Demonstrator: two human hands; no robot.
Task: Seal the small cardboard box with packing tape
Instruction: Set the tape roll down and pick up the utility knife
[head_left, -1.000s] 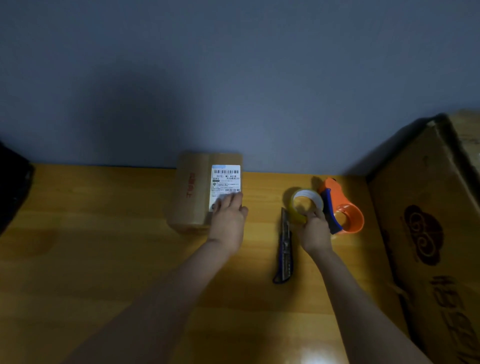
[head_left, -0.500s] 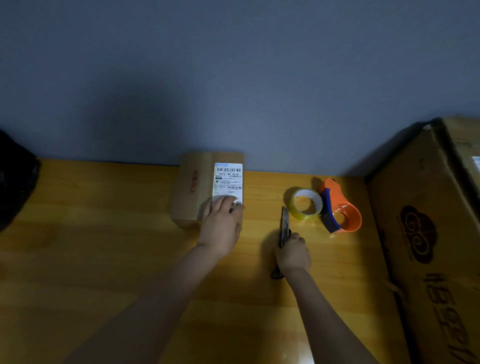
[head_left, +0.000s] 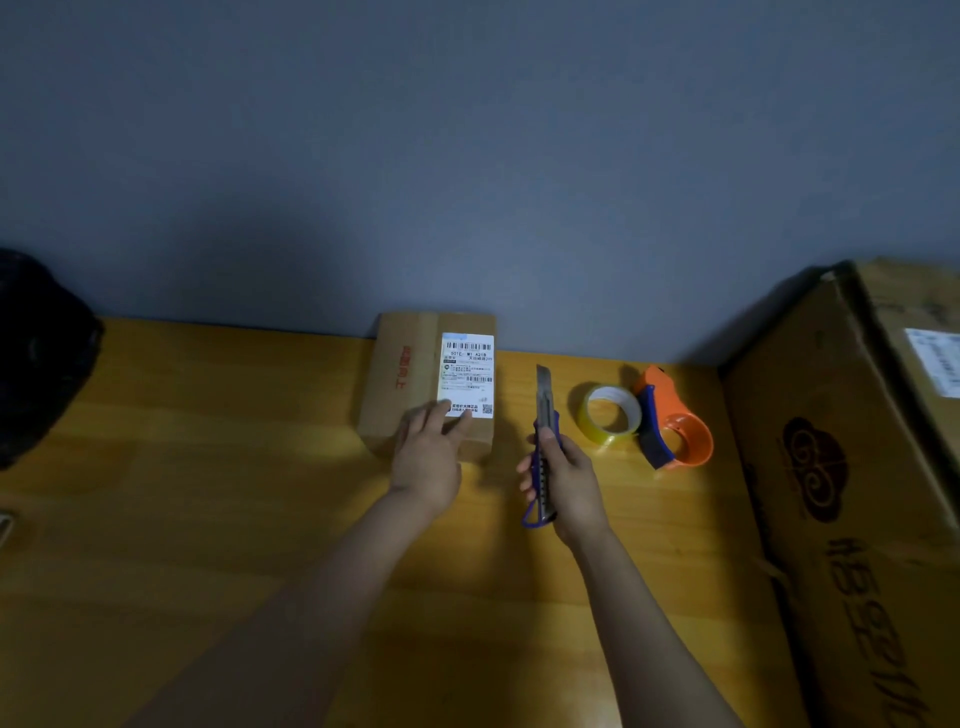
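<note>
A wooden desk (head_left: 208, 519) seen from above, set against a grey wall. At its far edge lies the small cardboard box (head_left: 415, 384), flat and closed, with a white shipping label (head_left: 467, 374) on top. The left hand (head_left: 428, 457) rests on the box's near end, fingers spread flat and holding nothing. Just right of the box, the right hand (head_left: 563, 486) grips a blue utility knife (head_left: 543, 447), blade out and pointing away toward the wall. Further right, untouched, are a roll of clear packing tape (head_left: 610, 420) and, touching it, an orange tape dispenser (head_left: 672, 428). A large cardboard carton (head_left: 857, 493) fills the right edge.

Risk: the exposed blade is close to the left hand; a slip could cut fingers or slice the label. No tape looks freshly laid, so sealing appears not yet begun.
</note>
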